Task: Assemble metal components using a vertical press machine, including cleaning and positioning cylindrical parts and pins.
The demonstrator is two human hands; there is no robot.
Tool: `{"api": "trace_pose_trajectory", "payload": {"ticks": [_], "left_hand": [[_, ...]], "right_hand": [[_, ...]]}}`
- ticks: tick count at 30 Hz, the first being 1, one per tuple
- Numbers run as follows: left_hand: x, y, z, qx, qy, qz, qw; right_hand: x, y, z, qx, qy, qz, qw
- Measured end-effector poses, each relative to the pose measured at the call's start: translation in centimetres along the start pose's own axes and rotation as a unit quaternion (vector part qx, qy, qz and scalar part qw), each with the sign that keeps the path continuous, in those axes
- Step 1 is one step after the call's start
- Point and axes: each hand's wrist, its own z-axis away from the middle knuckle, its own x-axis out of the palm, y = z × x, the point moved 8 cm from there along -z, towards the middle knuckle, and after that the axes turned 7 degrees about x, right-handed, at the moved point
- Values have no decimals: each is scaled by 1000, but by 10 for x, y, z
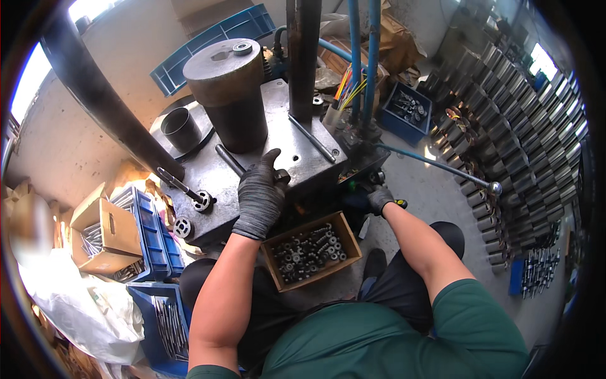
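My left hand, in a grey knit glove, is over the front edge of a steel machine table. Its fingers close round a dark metal rod, whose end sticks out toward a tall, thick steel cylinder. The index finger points up, away from the rod. Lower down beside the table's right side is my gloved right hand. It is closed next to a dark round knob, and a yellow-and-black piece shows by its wrist. What it grips is hidden in shadow.
A cardboard box of small metal parts stands between my knees. On the table are a short steel ring, a rod with a slotted disc and a thin bar. A blue lever reaches right, toward stacked metal tubes.
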Motion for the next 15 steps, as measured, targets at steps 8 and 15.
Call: {"api": "trace_pose_trajectory", "payload": {"ticks": [8,15], "left_hand": [[-41,39,-2,72,102,21,992],[-120,43,-3,12,208,123,970]], "right_hand": [[-63,-58,30,26,2,-330,944],[-187,-103,122,120,-68,-691,710]]}}
